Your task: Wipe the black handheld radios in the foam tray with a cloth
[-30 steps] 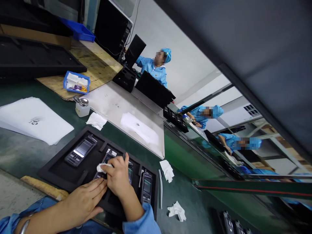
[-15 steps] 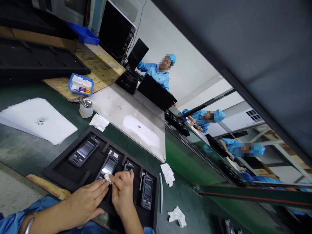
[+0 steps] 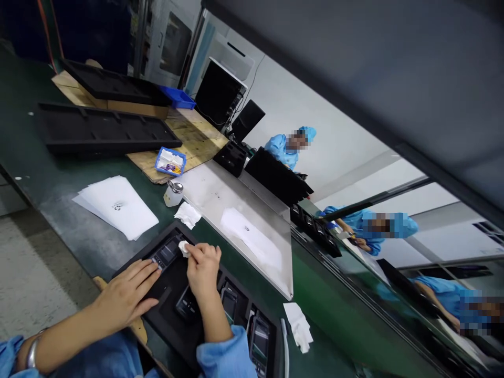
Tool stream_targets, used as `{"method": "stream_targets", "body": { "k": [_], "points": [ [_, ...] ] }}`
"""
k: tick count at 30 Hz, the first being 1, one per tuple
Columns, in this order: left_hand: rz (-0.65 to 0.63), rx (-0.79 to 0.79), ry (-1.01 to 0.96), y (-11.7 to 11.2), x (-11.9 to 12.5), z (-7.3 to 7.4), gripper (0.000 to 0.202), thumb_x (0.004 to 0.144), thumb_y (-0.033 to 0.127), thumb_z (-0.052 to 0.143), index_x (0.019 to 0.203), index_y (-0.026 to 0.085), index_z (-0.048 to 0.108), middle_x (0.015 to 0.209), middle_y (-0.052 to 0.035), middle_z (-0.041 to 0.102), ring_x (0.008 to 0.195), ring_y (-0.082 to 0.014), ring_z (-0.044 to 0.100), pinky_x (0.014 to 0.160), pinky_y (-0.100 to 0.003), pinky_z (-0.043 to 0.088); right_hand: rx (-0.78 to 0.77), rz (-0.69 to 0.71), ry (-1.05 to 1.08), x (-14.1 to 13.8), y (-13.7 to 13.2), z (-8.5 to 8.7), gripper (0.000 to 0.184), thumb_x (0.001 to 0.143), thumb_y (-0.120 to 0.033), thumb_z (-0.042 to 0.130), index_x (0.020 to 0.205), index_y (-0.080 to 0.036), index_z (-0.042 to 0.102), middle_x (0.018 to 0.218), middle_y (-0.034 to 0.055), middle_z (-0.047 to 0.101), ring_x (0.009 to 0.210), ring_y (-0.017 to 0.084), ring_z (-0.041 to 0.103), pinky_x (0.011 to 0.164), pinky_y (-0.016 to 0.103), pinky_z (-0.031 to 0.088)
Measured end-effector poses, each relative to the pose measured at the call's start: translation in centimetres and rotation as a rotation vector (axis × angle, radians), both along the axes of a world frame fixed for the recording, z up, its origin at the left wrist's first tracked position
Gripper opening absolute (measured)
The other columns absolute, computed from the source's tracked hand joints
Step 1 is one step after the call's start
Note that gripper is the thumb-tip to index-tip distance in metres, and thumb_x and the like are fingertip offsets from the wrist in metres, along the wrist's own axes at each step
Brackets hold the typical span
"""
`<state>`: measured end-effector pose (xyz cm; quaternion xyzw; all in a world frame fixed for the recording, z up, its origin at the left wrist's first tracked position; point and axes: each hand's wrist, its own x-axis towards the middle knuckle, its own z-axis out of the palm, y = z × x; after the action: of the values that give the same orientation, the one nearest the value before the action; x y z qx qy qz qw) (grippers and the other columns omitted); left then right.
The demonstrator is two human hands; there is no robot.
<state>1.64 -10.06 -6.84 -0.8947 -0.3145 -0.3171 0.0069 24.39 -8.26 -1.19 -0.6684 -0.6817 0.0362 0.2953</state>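
Observation:
A black foam tray (image 3: 173,281) in front of me holds several dark handheld terminals in its pockets. My right hand (image 3: 202,268) pinches a crumpled white wipe (image 3: 184,248) at the upper end of the leftmost handheld terminal (image 3: 169,251). My left hand (image 3: 132,291) lies with fingers stretched out, their tips at that terminal's keypad end. Partly covered by my right hand and forearm is a second terminal (image 3: 186,303). Farther right sit a third terminal (image 3: 229,302) and a fourth terminal (image 3: 260,341).
Beyond the tray are a white paper stack (image 3: 118,207), a pump bottle (image 3: 173,193), a crumpled tissue (image 3: 188,215) and a blue box (image 3: 170,161). A pale metal plate (image 3: 271,218) lies ahead. Another tissue (image 3: 298,325) is at right. Co-workers in blue sit beyond.
My right hand has moved the wipe from the second terminal to the leftmost one. My left hand has shifted to that terminal too. The view has swung left.

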Motion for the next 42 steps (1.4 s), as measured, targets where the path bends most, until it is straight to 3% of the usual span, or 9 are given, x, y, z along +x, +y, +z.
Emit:
{"method": "stream_targets", "body": {
  "k": [3,5,10,13,18,23,29,34,42],
  "points": [
    [-0.011,0.046,0.057,0.4,-0.3,-0.1,0.047,0.092,0.041,0.063,0.131,0.014,0.062,0.129,-0.0119,0.067,0.123,-0.0285,0.06,0.104,-0.042,0.049,-0.088,0.038,-0.135,-1.2,2.8,-0.5,0.033,0.089,-0.01,0.057,0.102,-0.035,0.076,0.095,0.0007,0.066,0.094,0.021,0.053,0.112,0.061,0.017],
    [0.0,0.058,0.087,0.3,-0.2,-0.1,0.047,0.093,0.042,0.061,0.13,0.013,0.062,0.129,-0.011,0.068,0.122,-0.0276,0.06,0.104,-0.041,0.048,-0.117,0.05,-0.171,-1.5,3.1,-0.8,0.034,0.088,-0.01,0.058,0.104,-0.035,0.075,0.095,0.0009,0.066,0.095,0.021,0.053,0.113,0.063,0.014],
    [0.005,0.024,0.048,0.3,-0.2,-0.6,0.045,0.095,0.041,0.059,0.131,0.015,0.062,0.129,-0.0092,0.068,0.123,-0.0253,0.059,0.106,-0.039,0.046,-0.143,0.077,-0.015,-2.1,-1.1,-1.7,0.039,0.087,-0.005,0.054,0.105,-0.033,0.075,0.094,0.0011,0.066,0.092,0.019,0.055,0.112,0.059,0.02],
    [0.001,0.007,0.024,0.5,-0.3,-1.0,0.045,0.095,0.04,0.06,0.133,0.017,0.061,0.13,-0.0087,0.068,0.125,-0.025,0.059,0.106,-0.039,0.046,-0.127,0.143,0.028,-2.4,-2.3,-2.0,0.041,0.085,-0.006,0.056,0.104,-0.037,0.075,0.091,-0.0008,0.066,0.092,0.019,0.055,0.113,0.06,0.018],
    [-0.007,-0.008,0.057,0.6,-0.3,-1.1,0.046,0.095,0.04,0.06,0.134,0.016,0.06,0.132,-0.0082,0.067,0.126,-0.0254,0.058,0.106,-0.039,0.046,-0.131,-0.056,-0.075,-1.8,1.5,-1.3,0.036,0.087,-0.007,0.054,0.099,-0.033,0.077,0.093,0.0017,0.067,0.095,0.022,0.053,0.111,0.066,0.017],
    [-0.011,-0.061,0.012,0.4,-0.2,-0.7,0.043,0.094,0.033,0.061,0.134,0.017,0.06,0.131,-0.0085,0.067,0.126,-0.0254,0.058,0.107,-0.039,0.047,-0.171,-0.025,-0.122,-3.3,4.3,-0.8,0.032,0.09,-0.011,0.056,0.1,-0.033,0.076,0.094,0.0023,0.066,0.095,0.023,0.053,0.11,0.068,0.017],
    [-0.019,-0.089,-0.01,0.3,-0.1,-0.5,0.044,0.094,0.033,0.06,0.135,0.018,0.06,0.13,-0.0086,0.067,0.126,-0.0249,0.058,0.108,-0.038,0.047,-0.19,0.274,-0.185,-3.0,0.2,-0.7,0.038,0.089,-0.011,0.059,0.109,-0.04,0.072,0.095,-0.0009,0.066,0.095,0.019,0.053,0.115,0.064,0.012],
    [-0.027,-0.063,0.002,0.3,0.0,-0.3,0.039,0.095,0.027,0.056,0.131,0.016,0.062,0.132,-0.0108,0.066,0.126,-0.0269,0.057,0.107,-0.042,0.047,-0.121,0.246,-0.201,-1.8,-2.6,-0.5,0.036,0.089,-0.01,0.059,0.107,-0.037,0.073,0.088,-0.0013,0.065,0.091,0.019,0.051,0.115,0.064,0.008],
    [0.011,-0.092,-0.028,0.1,0.1,-0.6,0.036,0.095,0.027,0.055,0.129,0.02,0.063,0.129,-0.0086,0.067,0.126,-0.0256,0.057,0.108,-0.041,0.046,-0.164,0.273,-0.27,-4.7,3.6,-0.8,0.031,0.088,-0.017,0.064,0.107,-0.04,0.073,0.093,-0.0008,0.066,0.096,0.022,0.049,0.115,0.069,0.004]
  ]
}}
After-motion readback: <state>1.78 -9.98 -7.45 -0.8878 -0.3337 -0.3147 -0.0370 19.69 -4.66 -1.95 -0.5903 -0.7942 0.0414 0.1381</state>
